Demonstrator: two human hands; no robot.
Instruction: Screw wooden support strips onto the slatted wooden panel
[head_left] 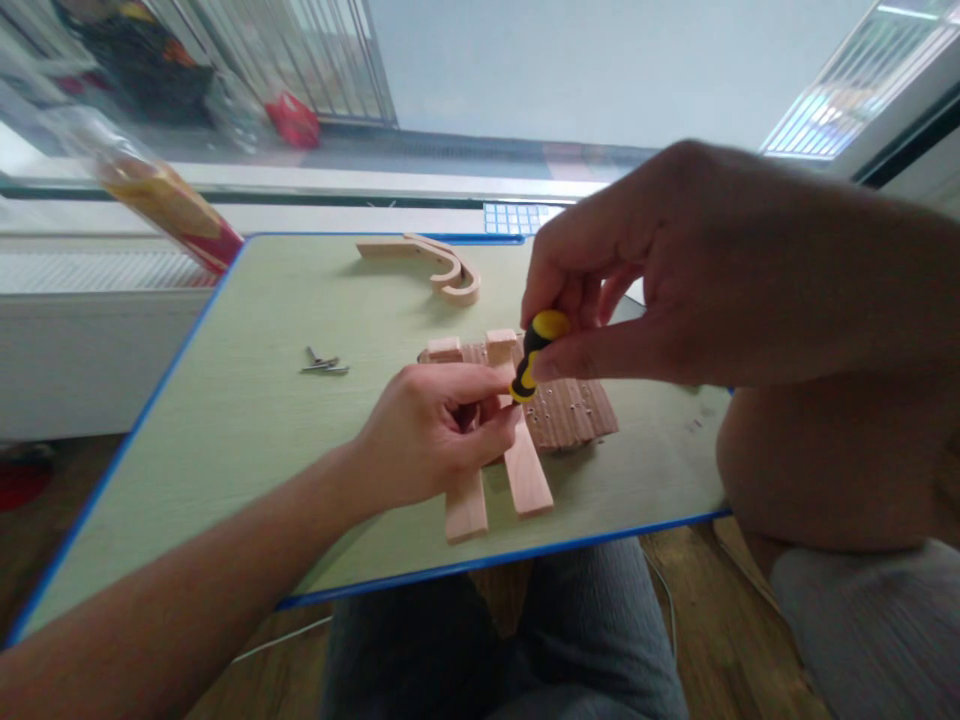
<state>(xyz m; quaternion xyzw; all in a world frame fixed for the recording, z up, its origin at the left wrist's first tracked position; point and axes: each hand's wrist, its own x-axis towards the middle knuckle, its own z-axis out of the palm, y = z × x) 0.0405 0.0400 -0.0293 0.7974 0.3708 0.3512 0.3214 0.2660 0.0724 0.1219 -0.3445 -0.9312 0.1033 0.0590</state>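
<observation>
My right hand [675, 270] pinches the yellow and black handle of a small screwdriver [534, 355] and holds it upright over a wooden assembly [525, 430]. That assembly is two long slats [529, 480] lying across a ribbed wooden panel [574, 412] on the green table [247, 400]. My left hand [435, 430] is closed on the slats just below the screwdriver's tip, fingers pressed together around something I cannot make out. The tip itself is hidden behind my fingers.
Loose metal screws [324, 364] lie left of the assembly. Two curved wooden pieces [442, 265] rest near the table's far edge. A plastic bag with orange contents [161, 200] leans at the far left corner. My knees show below the blue-rimmed front edge.
</observation>
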